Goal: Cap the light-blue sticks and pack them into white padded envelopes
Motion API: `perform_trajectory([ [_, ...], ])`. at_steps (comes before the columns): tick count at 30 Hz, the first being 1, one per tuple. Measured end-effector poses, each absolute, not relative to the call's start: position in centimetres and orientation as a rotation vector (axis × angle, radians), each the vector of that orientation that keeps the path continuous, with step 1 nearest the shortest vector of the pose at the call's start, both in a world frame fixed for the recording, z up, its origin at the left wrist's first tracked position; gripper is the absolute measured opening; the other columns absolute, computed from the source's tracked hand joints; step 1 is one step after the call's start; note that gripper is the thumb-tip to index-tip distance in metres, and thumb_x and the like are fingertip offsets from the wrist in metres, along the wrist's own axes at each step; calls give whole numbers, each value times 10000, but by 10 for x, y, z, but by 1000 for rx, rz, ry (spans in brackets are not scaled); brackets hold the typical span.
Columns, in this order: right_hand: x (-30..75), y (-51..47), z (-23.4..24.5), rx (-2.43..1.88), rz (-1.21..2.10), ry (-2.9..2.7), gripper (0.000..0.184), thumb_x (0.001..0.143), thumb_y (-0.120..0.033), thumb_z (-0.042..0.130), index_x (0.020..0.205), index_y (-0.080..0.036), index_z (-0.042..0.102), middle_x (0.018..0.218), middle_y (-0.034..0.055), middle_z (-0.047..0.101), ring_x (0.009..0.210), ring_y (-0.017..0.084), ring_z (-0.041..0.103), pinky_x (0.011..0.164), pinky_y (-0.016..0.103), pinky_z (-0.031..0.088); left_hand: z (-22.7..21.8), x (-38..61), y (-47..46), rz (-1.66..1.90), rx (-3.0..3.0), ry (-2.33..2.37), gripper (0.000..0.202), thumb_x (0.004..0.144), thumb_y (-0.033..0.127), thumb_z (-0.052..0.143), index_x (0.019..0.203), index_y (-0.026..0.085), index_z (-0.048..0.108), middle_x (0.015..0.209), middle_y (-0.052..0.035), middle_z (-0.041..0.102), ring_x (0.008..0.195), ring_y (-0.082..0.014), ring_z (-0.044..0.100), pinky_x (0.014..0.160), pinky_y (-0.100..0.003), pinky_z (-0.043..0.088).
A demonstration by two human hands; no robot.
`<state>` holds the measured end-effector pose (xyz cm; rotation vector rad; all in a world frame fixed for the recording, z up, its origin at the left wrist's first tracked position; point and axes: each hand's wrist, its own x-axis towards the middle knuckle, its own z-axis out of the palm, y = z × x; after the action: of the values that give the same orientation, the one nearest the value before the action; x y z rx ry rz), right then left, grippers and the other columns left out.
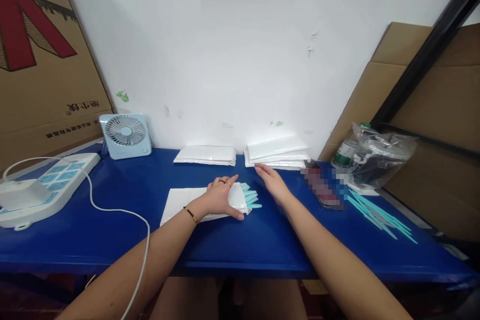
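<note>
My left hand [221, 196] rests on a white padded envelope [180, 201] lying flat on the blue table [240, 240]; its fingers and thumb close round the envelope's open end, where several teal sticks [252, 198] poke out. My right hand [272, 182] stretches forward with flat, open fingers, its tips close to a stack of white envelopes [277, 156] by the wall. It holds nothing.
A second envelope pile [206, 155] lies at the back centre. A small fan [125, 135], a power strip [52, 185] with a white cord, a plastic bag with a bottle [371, 155], loose teal sticks [378, 215] and cardboard boxes [431, 125] surround the work area.
</note>
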<state>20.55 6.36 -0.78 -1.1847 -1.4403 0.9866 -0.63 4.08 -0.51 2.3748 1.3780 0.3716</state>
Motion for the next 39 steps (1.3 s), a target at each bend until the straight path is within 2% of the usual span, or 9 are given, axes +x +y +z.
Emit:
perform_trajectory([
  [2, 222, 66, -3, -1347, 846, -1632, 316, 753, -417, 580, 954, -189, 669, 1031, 71, 672, 987, 235, 583, 922, 375, 404, -2, -3, 52, 429, 2311, 1395, 983, 579, 742, 578, 1385, 227, 355, 1334, -154, 475, 1229, -382, 373, 943, -482, 327],
  [5, 240, 60, 4, -1471, 876, -1800, 238, 746, -362, 569, 828, -166, 675, 798, 48, 672, 732, 182, 586, 725, 311, 444, 5, 9, 74, 455, 2149, 1377, 535, 784, 611, 426, 1048, 196, 637, 1065, -120, 648, 999, -294, 559, 823, -367, 403],
  [10, 245, 35, 4, -1418, 1139, -1998, 180, 655, -269, 654, 805, -174, 681, 709, 2, 625, 648, 135, 537, 616, 249, 407, 12, 28, 99, 367, 2039, 1339, 192, 589, 374, 681, 643, 191, 653, 684, -42, 657, 662, -207, 571, 601, -282, 392],
  [13, 240, 27, 1, -1363, 1195, -1930, 269, 626, -292, 711, 866, -178, 668, 765, 0, 618, 704, 141, 545, 647, 251, 416, 14, 31, 98, 463, 2001, 1262, 173, 625, 359, 655, 683, 196, 649, 686, -16, 639, 631, -169, 540, 573, -261, 378],
  [17, 232, 25, 2, -1146, 1350, -1665, 279, 709, -376, 676, 901, -178, 634, 815, 13, 630, 736, 141, 577, 677, 263, 443, 28, 33, 91, 660, 1937, 1204, 201, 750, 383, 539, 773, 194, 602, 669, 11, 582, 583, -130, 469, 556, -248, 353],
  [21, 227, 25, 17, -897, 1430, -1411, 354, 721, -368, 691, 1035, -240, 590, 846, 13, 641, 731, 151, 618, 655, 285, 486, 51, 38, 88, 1010, 1746, 1117, 189, 798, 370, 502, 764, 186, 536, 650, 28, 511, 575, -108, 420, 569, -234, 338],
  [28, 232, 36, 86, -806, 834, -1395, 210, 684, -331, 724, 810, -175, 662, 706, 2, 633, 586, 106, 547, 618, 280, 488, 88, 53, 87, 1521, 1354, 791, 129, 835, 311, 531, 810, 188, 505, 679, 39, 459, 610, -91, 418, 615, -198, 360],
  [33, 240, 42, 142, -801, 571, -1485, 241, 689, -330, 710, 862, -165, 677, 710, 12, 652, 596, 111, 556, 588, 275, 480, 122, 53, 89, 1659, 1397, 575, 115, 850, 290, 542, 820, 181, 517, 754, 25, 498, 695, -92, 460, 705, -198, 383],
  [39, 240, 34, 178, -801, 374, -1568, 205, 727, -307, 676, 862, -152, 680, 745, 35, 663, 676, 132, 594, 578, 260, 455, 149, 45, 78, 1648, 1457, 458, 169, 839, 340, 576, 821, 185, 511, 734, 22, 499, 655, -92, 463, 660, -198, 398],
])
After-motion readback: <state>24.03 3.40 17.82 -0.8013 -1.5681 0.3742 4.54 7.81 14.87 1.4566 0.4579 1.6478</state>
